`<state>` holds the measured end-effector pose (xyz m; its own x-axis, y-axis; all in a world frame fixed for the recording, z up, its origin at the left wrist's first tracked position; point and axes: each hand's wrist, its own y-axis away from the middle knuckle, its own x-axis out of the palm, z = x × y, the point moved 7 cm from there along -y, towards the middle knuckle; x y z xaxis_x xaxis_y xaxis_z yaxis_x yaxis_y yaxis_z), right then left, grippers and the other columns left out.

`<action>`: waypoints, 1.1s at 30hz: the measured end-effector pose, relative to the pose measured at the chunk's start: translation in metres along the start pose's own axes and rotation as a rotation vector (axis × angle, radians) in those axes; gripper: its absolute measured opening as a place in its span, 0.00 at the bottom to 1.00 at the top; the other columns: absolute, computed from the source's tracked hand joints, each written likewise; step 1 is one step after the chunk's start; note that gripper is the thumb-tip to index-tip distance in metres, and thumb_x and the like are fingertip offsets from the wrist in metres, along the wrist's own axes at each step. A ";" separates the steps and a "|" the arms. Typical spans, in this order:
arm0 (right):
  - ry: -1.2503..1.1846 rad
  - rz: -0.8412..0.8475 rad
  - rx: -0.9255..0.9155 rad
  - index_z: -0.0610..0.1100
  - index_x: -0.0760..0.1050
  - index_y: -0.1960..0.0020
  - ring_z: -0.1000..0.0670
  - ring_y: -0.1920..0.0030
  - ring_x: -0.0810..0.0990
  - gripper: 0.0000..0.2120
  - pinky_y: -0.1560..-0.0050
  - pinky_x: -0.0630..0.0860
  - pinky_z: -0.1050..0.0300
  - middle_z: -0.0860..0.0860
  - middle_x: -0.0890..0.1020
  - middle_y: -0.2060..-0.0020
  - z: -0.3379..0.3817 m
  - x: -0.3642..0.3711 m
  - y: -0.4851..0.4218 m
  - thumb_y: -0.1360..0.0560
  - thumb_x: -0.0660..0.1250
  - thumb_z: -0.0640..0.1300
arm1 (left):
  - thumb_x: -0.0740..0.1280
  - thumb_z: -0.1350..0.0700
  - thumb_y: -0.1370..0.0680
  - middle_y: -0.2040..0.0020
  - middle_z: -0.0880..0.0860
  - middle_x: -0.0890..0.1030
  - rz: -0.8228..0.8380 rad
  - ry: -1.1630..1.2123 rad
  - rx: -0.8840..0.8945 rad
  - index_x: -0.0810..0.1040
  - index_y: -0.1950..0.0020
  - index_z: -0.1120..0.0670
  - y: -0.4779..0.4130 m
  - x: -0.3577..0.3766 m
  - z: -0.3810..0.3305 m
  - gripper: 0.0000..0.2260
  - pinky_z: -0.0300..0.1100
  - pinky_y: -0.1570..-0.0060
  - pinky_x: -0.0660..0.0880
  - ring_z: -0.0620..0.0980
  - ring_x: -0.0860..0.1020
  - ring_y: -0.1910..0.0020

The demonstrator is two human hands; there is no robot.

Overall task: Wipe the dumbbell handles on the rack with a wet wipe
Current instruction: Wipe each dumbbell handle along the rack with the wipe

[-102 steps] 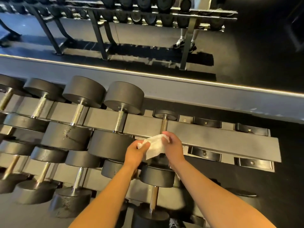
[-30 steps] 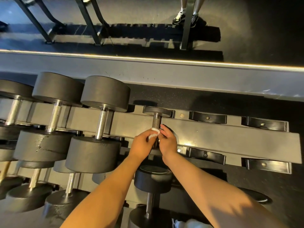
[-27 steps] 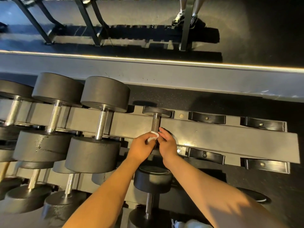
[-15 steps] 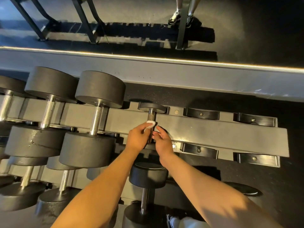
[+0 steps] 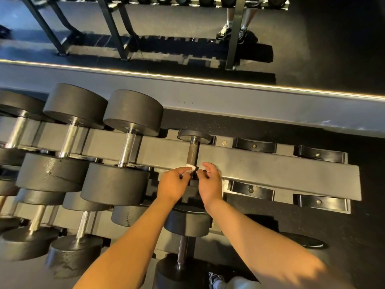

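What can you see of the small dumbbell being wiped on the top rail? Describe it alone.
The small dumbbell lies across the rack's top rail, rightmost in its row. Its dark, knurled metal handle joins a thin black far disc; the near disc is hidden behind both grips. The left grip pinches a white wet wipe against the handle's near end; the right grip curls beside it.
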<state>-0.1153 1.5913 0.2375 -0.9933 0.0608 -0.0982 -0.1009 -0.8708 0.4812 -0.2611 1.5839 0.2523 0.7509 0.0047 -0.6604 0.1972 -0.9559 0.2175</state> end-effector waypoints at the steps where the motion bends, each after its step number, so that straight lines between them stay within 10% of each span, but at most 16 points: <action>1: -0.018 -0.035 -0.024 0.50 0.73 0.37 0.53 0.42 0.76 0.11 0.50 0.70 0.70 0.51 0.73 0.39 0.003 -0.003 -0.001 0.18 0.64 0.42 | 0.65 0.53 0.17 0.44 0.45 0.85 -0.014 0.027 0.036 0.83 0.36 0.47 0.001 0.000 -0.006 0.11 0.21 0.50 0.69 0.41 0.81 0.46; 7: -0.264 0.092 0.093 0.49 0.74 0.39 0.51 0.45 0.81 0.08 0.45 0.80 0.56 0.49 0.81 0.45 0.014 0.011 -0.015 0.18 0.65 0.44 | 0.62 0.52 0.15 0.36 0.44 0.80 0.102 0.095 0.125 0.70 0.24 0.44 -0.012 0.018 -0.030 0.19 0.25 0.45 0.70 0.39 0.77 0.40; 14: -0.105 -0.242 -0.123 0.51 0.76 0.47 0.50 0.47 0.79 0.09 0.53 0.78 0.61 0.50 0.79 0.47 0.034 -0.015 -0.049 0.19 0.63 0.37 | 0.59 0.48 0.17 0.39 0.44 0.81 0.015 0.049 -0.015 0.69 0.27 0.40 -0.021 0.021 0.009 0.17 0.53 0.40 0.78 0.47 0.79 0.43; 28: 0.164 0.047 -0.316 0.38 0.80 0.39 0.60 0.48 0.74 0.12 0.48 0.67 0.80 0.56 0.73 0.48 0.046 0.038 -0.068 0.21 0.64 0.31 | 0.57 0.48 0.14 0.44 0.36 0.76 -0.075 0.213 -0.172 0.72 0.27 0.39 -0.016 0.020 0.019 0.16 0.24 0.55 0.65 0.29 0.73 0.53; 33: 0.333 0.230 -0.322 0.35 0.82 0.43 0.61 0.54 0.74 0.11 0.51 0.68 0.78 0.49 0.74 0.50 0.017 0.033 -0.043 0.20 0.63 0.29 | 0.54 0.48 0.13 0.47 0.46 0.82 -0.086 0.250 -0.224 0.72 0.27 0.42 -0.015 0.016 0.020 0.16 0.34 0.57 0.72 0.40 0.78 0.54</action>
<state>-0.1451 1.6391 0.2284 -0.9106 -0.2631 -0.3186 0.1929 -0.9526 0.2355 -0.2643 1.5927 0.2242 0.8514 0.1808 -0.4923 0.3793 -0.8606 0.3398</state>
